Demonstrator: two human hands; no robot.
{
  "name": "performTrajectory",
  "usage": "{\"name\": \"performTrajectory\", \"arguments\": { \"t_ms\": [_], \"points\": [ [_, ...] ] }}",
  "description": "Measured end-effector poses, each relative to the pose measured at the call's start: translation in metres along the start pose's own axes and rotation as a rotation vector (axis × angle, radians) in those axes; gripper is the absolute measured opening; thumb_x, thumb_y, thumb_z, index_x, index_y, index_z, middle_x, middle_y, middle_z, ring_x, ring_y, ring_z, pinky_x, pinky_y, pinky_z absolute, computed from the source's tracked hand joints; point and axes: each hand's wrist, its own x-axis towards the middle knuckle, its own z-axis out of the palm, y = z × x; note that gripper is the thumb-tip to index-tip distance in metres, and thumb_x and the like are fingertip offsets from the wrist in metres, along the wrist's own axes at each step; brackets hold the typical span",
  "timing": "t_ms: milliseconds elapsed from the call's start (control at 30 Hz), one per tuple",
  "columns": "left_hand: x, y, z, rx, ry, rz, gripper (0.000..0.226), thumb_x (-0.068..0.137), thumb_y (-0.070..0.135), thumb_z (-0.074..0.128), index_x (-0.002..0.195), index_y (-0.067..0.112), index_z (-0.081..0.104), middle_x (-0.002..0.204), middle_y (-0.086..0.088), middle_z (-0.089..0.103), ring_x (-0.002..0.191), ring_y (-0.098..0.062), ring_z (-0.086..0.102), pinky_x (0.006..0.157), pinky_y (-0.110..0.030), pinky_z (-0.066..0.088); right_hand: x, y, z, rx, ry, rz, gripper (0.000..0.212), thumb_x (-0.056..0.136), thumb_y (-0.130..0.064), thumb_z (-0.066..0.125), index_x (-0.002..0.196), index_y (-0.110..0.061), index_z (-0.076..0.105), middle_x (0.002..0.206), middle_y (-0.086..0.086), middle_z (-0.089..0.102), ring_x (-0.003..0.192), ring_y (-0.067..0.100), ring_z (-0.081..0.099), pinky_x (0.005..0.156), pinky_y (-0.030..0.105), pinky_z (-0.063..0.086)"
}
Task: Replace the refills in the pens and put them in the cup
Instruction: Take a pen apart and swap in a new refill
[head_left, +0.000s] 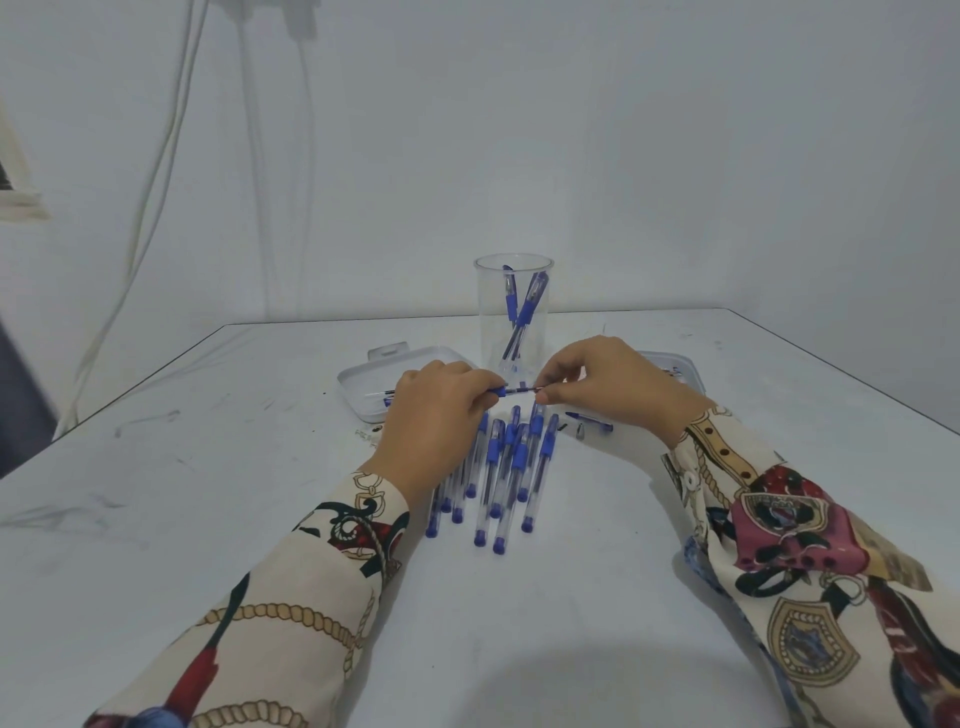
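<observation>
Left hand (434, 410): fingers are curled round the blue grip end of a pen (511, 391), which is grasped just above the table.
Right hand (605, 379): the other end of the same pen is pinched between thumb and fingertips; the pen is held level between the two hands.
Held pen: a thin dark stretch is seen between the hands; whether this is barrel or bare refill cannot be told.
Pile of pens (506, 467): clear-barrelled pens with blue grips and blue end caps are laid side by side on the table (208, 519), just near of the hands, partly hidden under the left hand.
Cup (513, 312): a clear upright cup is set far of the hands, at the table's middle; a few blue pens are leaned inside it.
Left tray (363, 384): a shallow white tray is placed far-left of the left hand; something thin lies in it, too small to tell.
Right tray (675, 364): a white tray is mostly hidden behind the right hand.
Loose pen (589, 420): one pen is laid on the table beneath the right hand, beside small loose parts.
Sleeves (322, 571): both forearms are covered by patterned cream fabric.
</observation>
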Motion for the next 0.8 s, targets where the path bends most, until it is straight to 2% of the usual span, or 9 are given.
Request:
{"name": "performTrajectory", "arguments": {
  "t_ms": [100,233,300,333,367,433,633,700,800],
  "points": [
    [0.0,0.002,0.0,0.008,-0.006,0.016,0.027,0.097,0.031,0.045,0.119,0.03,0.061,0.109,0.004,0.065,0.099,-0.017,0.053,0.087,-0.035,0.035,0.0,-0.004,0.003,0.008,-0.014,-0.009,0.004,0.082,-0.038,0.071,0.082,-0.034,0.072,0.087,-0.01,0.066,0.08,0.007,0.06,0.069,0.031,0.052],
    [0.0,0.003,0.001,0.017,-0.007,0.028,0.028,0.097,0.031,0.045,0.119,0.03,0.06,0.108,0.004,0.065,0.097,-0.018,0.053,0.087,-0.035,0.034,-0.001,-0.006,0.005,0.008,-0.066,-0.021,0.017,0.089,-0.04,0.063,0.091,-0.027,0.072,0.087,-0.007,0.064,0.063,0.002,0.054,0.056,0.019,0.04],
    [0.0,0.003,0.0,0.019,-0.003,0.024,0.027,0.097,0.031,0.045,0.119,0.031,0.06,0.107,0.004,0.065,0.096,-0.017,0.053,0.086,-0.034,0.034,-0.001,-0.005,0.005,0.028,-0.072,-0.013,0.026,0.091,-0.047,0.057,0.09,-0.026,0.072,0.088,-0.001,0.069,0.068,0.012,0.061,0.063,0.027,0.05],
    [0.0,0.003,0.0,0.019,-0.004,0.018,0.027,0.097,0.031,0.045,0.12,0.031,0.06,0.108,0.005,0.065,0.097,-0.016,0.053,0.087,-0.034,0.034,-0.001,-0.004,0.003,0.03,-0.064,-0.004,0.027,0.092,-0.047,0.056,0.092,-0.025,0.072,0.089,-0.002,0.07,0.077,0.014,0.064,0.072,0.031,0.053],
    [0.0,0.004,0.0,0.019,-0.007,0.012,0.028,0.097,0.032,0.044,0.12,0.031,0.06,0.109,0.005,0.064,0.098,-0.016,0.053,0.088,-0.033,0.034,-0.001,-0.003,0.001,0.031,-0.056,0.003,0.025,0.092,-0.044,0.056,0.094,-0.026,0.072,0.09,-0.006,0.071,0.086,0.012,0.064,0.08,0.031,0.051],
    [0.0,0.003,0.0,0.02,-0.013,0.006,0.028,0.097,0.032,0.044,0.121,0.031,0.059,0.111,0.005,0.064,0.1,-0.016,0.053,0.089,-0.033,0.033,-0.002,0.001,-0.007,0.008,-0.057,0.027,0.011,0.09,-0.037,0.062,0.089,-0.03,0.07,0.09,-0.014,0.069,0.092,0.006,0.062,0.083,0.027,0.047],
    [-0.001,0.003,0.0,0.014,-0.025,0.006,0.029,0.098,0.031,0.043,0.121,0.031,0.059,0.113,0.005,0.063,0.101,-0.017,0.052,0.091,-0.034,0.032,-0.007,0.009,-0.02,-0.197,-0.146,0.148,0.001,0.075,-0.027,0.077,0.076,-0.026,0.076,0.068,-0.017,0.066,0.078,-0.002,0.058,0.06,0.019,0.038],
    [-0.001,0.003,0.0,0.012,-0.025,0.005,0.028,0.098,0.031,0.043,0.121,0.031,0.059,0.112,0.006,0.063,0.101,-0.017,0.052,0.091,-0.033,0.032,-0.007,0.01,-0.019,-0.197,-0.207,0.156,0.005,0.074,-0.025,0.079,0.078,-0.023,0.077,0.057,-0.018,0.065,0.071,-0.002,0.058,0.062,0.019,0.039],
    [-0.001,0.001,0.001,-0.001,-0.014,0.008,0.027,0.097,0.03,0.045,0.119,0.03,0.061,0.11,0.006,0.064,0.099,-0.017,0.052,0.089,-0.034,0.032,-0.006,0.01,-0.016,-0.179,-0.258,0.153,0.005,0.074,-0.02,0.078,0.079,-0.02,0.077,0.059,-0.01,0.068,0.06,-0.001,0.059,0.064,0.019,0.042]
  ]
}}
